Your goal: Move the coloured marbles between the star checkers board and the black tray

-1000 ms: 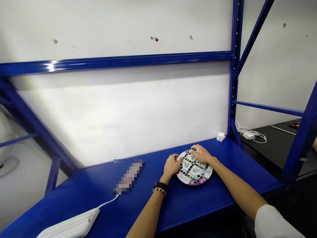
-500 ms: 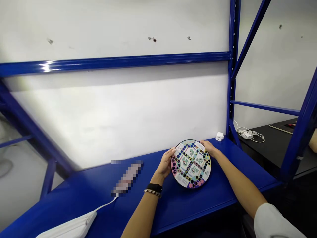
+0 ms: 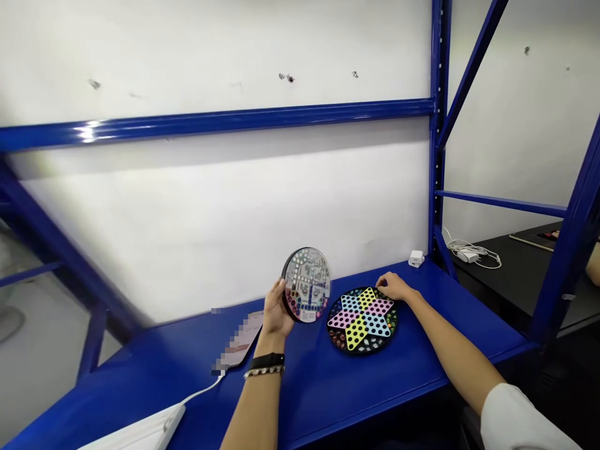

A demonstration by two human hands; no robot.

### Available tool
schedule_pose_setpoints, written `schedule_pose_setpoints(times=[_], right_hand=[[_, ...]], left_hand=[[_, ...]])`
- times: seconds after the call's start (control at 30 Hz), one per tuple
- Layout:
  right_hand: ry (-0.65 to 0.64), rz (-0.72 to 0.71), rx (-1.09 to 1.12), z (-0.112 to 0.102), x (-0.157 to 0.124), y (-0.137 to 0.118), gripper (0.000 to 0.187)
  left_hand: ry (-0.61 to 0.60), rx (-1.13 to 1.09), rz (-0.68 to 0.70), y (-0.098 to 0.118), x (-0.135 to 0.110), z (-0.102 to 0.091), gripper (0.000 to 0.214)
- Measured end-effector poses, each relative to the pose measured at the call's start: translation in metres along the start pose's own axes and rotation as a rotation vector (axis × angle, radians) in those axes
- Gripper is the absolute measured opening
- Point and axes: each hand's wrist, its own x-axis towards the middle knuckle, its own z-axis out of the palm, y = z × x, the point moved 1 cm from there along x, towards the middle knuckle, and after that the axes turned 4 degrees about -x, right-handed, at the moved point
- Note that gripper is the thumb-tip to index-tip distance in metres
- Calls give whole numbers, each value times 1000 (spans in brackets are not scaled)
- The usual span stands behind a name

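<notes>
A round lid [image 3: 308, 284], clear with a printed board pattern of rings and pictures, is tilted up off the table in my left hand [image 3: 276, 312], whose fingers grip its left edge. To its right, a round black Chinese checkers board [image 3: 363, 322] lies on the blue table. It shows a star of yellow, pink and light blue points full of holes, with small coloured pieces in the pockets around it. My right hand [image 3: 392, 287] is closed at the board's far right rim; its fingertips are partly hidden.
A phone [image 3: 241, 344], partly pixelated, lies left on the blue tabletop [image 3: 319, 387], its white cable running to a white power strip [image 3: 135, 431]. A white charger [image 3: 415, 258] stands at the back right. Blue frame posts [image 3: 435, 156] and a white wall [image 3: 225, 212] border the table.
The lid has come off the round board and moved left with my left hand, uncovering the star pattern. My right hand has stayed near the board's far right edge.
</notes>
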Motion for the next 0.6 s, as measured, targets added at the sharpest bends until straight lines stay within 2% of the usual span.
schedule_pose_setpoints(times=[0.13, 0.23, 0.43, 0.6], right_hand=[[-2, 6, -61, -3, -3, -6, 21], [-2, 29, -138, -5, -6, -13, 21], [11, 92, -199, -14, -8, -11, 25], [8, 142, -218, -20, -6, 1, 25]], left_hand=[[66, 132, 128, 5, 3, -1, 44], [82, 355, 256, -1, 4, -3, 45], [-171, 1022, 343, -23, -5, 4, 32], [-274, 1432, 232, -27, -12, 9, 25]])
